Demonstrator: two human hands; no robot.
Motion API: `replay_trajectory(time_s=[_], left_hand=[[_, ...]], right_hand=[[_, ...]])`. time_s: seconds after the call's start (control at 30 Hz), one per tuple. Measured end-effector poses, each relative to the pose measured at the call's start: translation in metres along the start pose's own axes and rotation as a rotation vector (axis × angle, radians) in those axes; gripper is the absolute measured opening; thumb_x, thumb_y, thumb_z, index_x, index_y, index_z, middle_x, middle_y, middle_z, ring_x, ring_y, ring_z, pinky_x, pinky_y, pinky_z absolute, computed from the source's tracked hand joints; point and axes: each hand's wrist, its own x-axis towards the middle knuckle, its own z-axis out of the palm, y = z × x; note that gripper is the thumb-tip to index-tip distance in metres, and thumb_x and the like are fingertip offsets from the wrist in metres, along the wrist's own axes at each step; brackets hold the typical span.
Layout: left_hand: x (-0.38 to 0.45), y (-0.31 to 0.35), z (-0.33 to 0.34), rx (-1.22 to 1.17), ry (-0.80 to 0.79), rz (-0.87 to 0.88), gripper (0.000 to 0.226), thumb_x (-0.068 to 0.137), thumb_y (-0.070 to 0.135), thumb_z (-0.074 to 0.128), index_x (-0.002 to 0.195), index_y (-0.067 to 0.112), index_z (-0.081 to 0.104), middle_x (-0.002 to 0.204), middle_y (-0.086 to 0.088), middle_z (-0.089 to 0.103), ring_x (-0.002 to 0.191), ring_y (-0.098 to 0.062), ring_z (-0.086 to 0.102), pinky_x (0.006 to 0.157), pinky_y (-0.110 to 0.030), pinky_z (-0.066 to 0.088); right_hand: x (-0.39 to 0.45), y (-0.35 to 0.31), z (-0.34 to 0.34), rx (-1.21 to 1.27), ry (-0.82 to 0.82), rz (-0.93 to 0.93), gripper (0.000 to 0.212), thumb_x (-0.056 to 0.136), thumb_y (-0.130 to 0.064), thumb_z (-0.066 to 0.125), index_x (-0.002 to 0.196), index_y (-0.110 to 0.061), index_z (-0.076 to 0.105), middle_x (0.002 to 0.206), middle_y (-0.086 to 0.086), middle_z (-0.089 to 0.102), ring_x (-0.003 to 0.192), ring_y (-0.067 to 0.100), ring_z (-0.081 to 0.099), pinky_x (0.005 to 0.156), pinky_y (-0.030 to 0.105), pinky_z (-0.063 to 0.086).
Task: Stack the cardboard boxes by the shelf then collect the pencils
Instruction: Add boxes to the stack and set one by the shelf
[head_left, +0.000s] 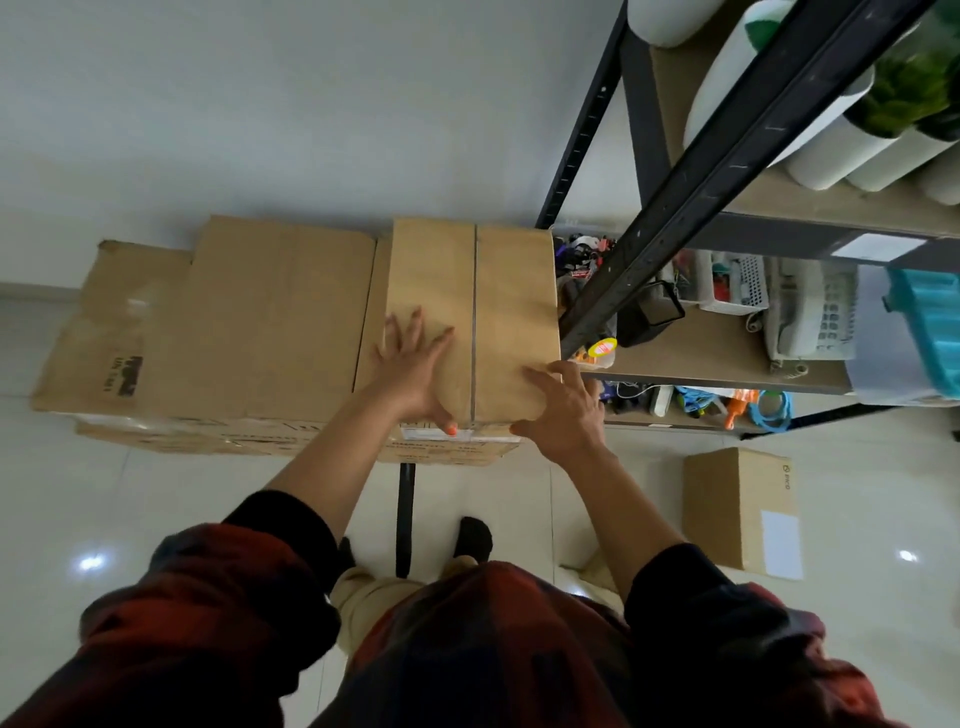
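A taped brown cardboard box sits on top of a stack of larger boxes beside the black metal shelf. My left hand lies flat on the box's top, fingers spread, thumb over the near edge. My right hand grips the box's near right corner. Another cardboard box with a white label stands on the floor at the right. No pencils can be made out.
The shelf holds white pots with green plants, a white telephone, a black mesh cup, small baskets of clutter and a teal-lidded tub. A flattened cardboard sheet lies at the left. The floor is glossy white tile.
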Motion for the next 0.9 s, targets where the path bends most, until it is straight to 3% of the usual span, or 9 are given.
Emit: replay_trajectory(time_s=[0.1, 0.27, 0.9], left_hand=[[0.002, 0.002, 0.0, -0.028, 0.055, 0.031, 0.124, 0.058, 0.048, 0.088, 0.155, 0.037, 0.011, 0.162, 0.002, -0.021, 0.144, -0.033, -0.027, 0.115, -0.066, 0.006], [0.003, 0.005, 0.005, -0.046, 0.121, 0.021, 0.108, 0.065, 0.042, 0.086, 0.153, 0.037, 0.023, 0.164, 0.008, -0.005, 0.149, -0.026, -0.016, 0.115, -0.065, 0.01], [0.011, 0.005, -0.002, -0.006, 0.054, 0.003, 0.102, 0.076, 0.041, 0.079, 0.155, 0.037, 0.015, 0.164, 0.006, -0.01, 0.147, -0.029, -0.022, 0.116, -0.062, 0.002]], right_hand=[[0.007, 0.003, -0.007, 0.013, -0.016, -0.01, 0.072, 0.075, -0.038, 0.081, 0.14, -0.038, 0.051, 0.146, -0.007, 0.035, 0.129, 0.029, 0.031, 0.104, 0.044, 0.036], [0.014, -0.001, -0.009, 0.03, -0.011, 0.008, 0.07, 0.076, -0.035, 0.08, 0.139, -0.038, 0.05, 0.146, -0.008, 0.037, 0.128, 0.03, 0.037, 0.105, 0.046, 0.04], [0.02, -0.005, -0.016, 0.075, -0.071, 0.014, 0.07, 0.082, -0.031, 0.076, 0.144, -0.036, 0.045, 0.14, -0.002, 0.033, 0.126, 0.03, 0.035, 0.099, 0.045, 0.046]])
